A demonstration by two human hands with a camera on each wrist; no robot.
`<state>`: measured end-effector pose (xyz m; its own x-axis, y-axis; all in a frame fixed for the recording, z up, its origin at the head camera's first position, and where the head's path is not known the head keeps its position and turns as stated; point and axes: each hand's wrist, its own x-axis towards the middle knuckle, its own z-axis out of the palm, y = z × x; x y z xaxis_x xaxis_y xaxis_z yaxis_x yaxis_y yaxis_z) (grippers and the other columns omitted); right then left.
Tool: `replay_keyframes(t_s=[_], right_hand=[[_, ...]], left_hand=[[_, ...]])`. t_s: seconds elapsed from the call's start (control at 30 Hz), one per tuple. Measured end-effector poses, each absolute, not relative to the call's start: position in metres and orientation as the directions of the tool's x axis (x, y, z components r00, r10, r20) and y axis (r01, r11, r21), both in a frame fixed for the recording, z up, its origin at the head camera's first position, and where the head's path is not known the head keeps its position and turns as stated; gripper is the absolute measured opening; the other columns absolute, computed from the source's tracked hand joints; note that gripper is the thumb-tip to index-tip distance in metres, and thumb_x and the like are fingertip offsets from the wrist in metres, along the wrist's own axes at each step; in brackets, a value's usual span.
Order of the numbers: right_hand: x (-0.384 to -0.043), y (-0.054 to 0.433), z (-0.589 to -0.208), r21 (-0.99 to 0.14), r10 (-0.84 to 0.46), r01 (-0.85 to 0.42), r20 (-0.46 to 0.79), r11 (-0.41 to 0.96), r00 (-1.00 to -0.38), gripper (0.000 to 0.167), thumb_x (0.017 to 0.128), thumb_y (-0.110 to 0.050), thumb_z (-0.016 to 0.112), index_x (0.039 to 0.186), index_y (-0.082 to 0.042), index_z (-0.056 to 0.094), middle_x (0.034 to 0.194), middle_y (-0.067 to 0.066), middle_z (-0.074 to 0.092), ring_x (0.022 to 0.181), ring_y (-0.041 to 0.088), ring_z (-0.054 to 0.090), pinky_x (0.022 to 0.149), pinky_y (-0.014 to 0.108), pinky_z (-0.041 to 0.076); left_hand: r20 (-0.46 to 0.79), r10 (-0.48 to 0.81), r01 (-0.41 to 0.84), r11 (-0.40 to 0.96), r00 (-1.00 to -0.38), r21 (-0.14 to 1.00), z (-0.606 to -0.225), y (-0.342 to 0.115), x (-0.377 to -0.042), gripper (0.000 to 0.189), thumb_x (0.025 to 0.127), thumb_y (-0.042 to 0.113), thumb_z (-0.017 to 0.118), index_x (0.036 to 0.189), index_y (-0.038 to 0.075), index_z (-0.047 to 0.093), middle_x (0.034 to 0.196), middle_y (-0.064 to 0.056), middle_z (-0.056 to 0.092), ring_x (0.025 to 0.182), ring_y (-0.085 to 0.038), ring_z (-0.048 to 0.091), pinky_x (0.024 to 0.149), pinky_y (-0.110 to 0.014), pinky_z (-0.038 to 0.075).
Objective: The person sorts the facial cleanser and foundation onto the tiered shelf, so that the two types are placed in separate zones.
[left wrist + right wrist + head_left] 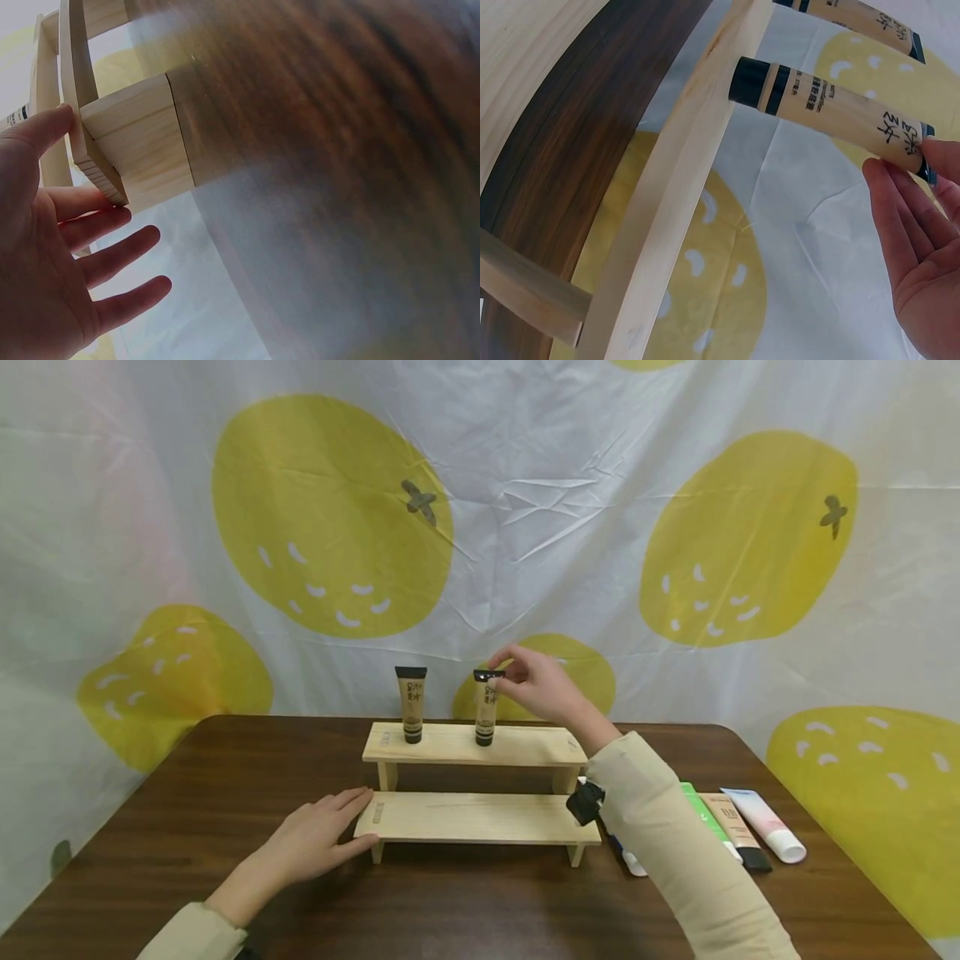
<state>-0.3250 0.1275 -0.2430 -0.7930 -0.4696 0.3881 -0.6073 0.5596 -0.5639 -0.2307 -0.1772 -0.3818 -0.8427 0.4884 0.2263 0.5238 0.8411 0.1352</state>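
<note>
My right hand (pixel 538 683) pinches the dark flat top end of a beige foundation tube (pixel 486 714) between thumb and fingers. This tube is upright, black cap down, at the upper step of a two-step pale wooden rack (pixel 480 818). The right wrist view shows the tube's cap (pixel 748 81) right at the board's edge. To its left on the same step stands a matching foundation tube (pixel 412 706), also cap down. My left hand (pixel 318 837) touches the left end of the lower step, thumb at the front corner and straight fingers farther back.
Several tubes lie on the brown table (pixel 285 760) to the right of the rack, partly behind the right sleeve: a green tube (pixel 701 810), a beige one with a black cap (pixel 731 822) and a pink-white one (pixel 765 822). A fruit-print cloth (pixel 525 510) hangs behind the table.
</note>
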Motion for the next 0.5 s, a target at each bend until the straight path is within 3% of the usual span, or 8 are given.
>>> replay_keyframes(t_s=[0.33,0.5], right_hand=[[-0.321,0.144,-0.240,-0.592,-0.449,-0.629,0.442,0.504,-0.776,0.019,0.084,-0.009,0.060,0.101,-0.001,0.058,0.089,0.012,0.063,0.081,0.022,0.060,0.072,0.035,0.046],[-0.324,0.156,-0.246,-0.595,-0.428,-0.609,0.434,0.525,-0.793,0.019,0.084,-0.012,0.060,0.101,-0.003,0.058,0.091,0.008,0.063,0.082,0.019,0.059,0.073,0.034,0.046]], left_hand=[[0.227,0.483,0.519,0.843,-0.846,0.139,-0.381,-0.177,-0.230,0.069,0.085,0.055,0.044,0.127,0.001,0.047,0.125,-0.013,0.047,0.106,-0.032,0.049,0.077,-0.052,0.040],[0.246,0.485,0.525,0.841,-0.839,0.132,-0.384,-0.178,-0.231,0.067,0.085,0.053,0.047,0.126,0.001,0.047,0.124,-0.013,0.048,0.104,-0.033,0.049,0.076,-0.052,0.040]])
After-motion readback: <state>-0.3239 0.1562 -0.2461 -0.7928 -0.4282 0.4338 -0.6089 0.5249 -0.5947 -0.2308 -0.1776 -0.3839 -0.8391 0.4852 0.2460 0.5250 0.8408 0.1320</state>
